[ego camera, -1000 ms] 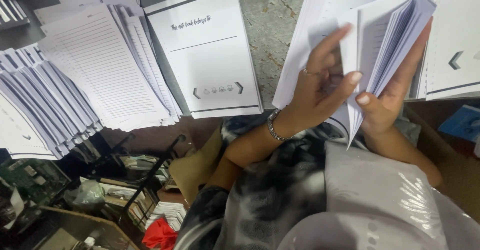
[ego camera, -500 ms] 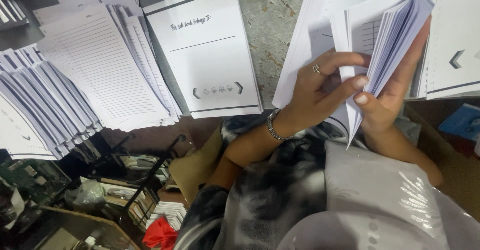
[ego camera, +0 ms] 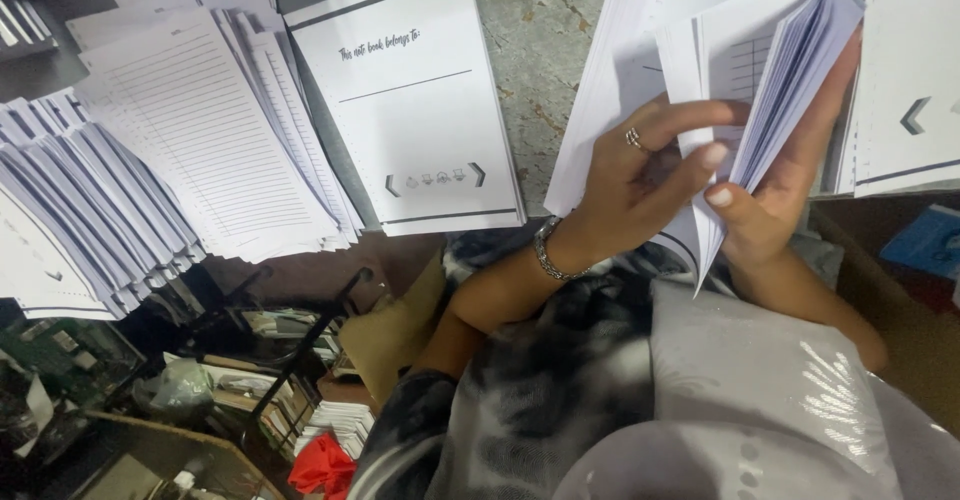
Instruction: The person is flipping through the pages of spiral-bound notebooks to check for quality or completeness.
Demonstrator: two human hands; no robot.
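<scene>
The head view looks down on a grey, scuffed stone worktop (ego camera: 560, 50) laid with printed sheets; over its right part both hands hold a thick sheaf of white ruled pages (ego camera: 770, 70), raised off the surface and fanned open at its lower edge; the right hand (ego camera: 775, 195) clasps the sheaf from behind and below, fingers closed up along its back and the thumb pressed on the near corner; the left hand (ego camera: 640, 180), with a ring on one finger and a silver beaded bracelet (ego camera: 548, 250) at the wrist, is curled half shut, its fingertips lying on the front leaves and pinching a few of them apart from the rest; to riffle such a sheaf well, I judge that the right-hand grip should stay firm at the corner so the leaves cannot slide askew, while the left fingertips let the leaves go a few at a time, lightly, lest an edge crease; both wrists are bent upward, the forearms rising from the lap close together; a white title sheet with a thin black border line (ego camera: 420, 100) lies flat near the middle; to the left, a fanned stack of white lined sheets (ego camera: 210, 130) overlaps itself; both lie well apart from the hands.
</scene>
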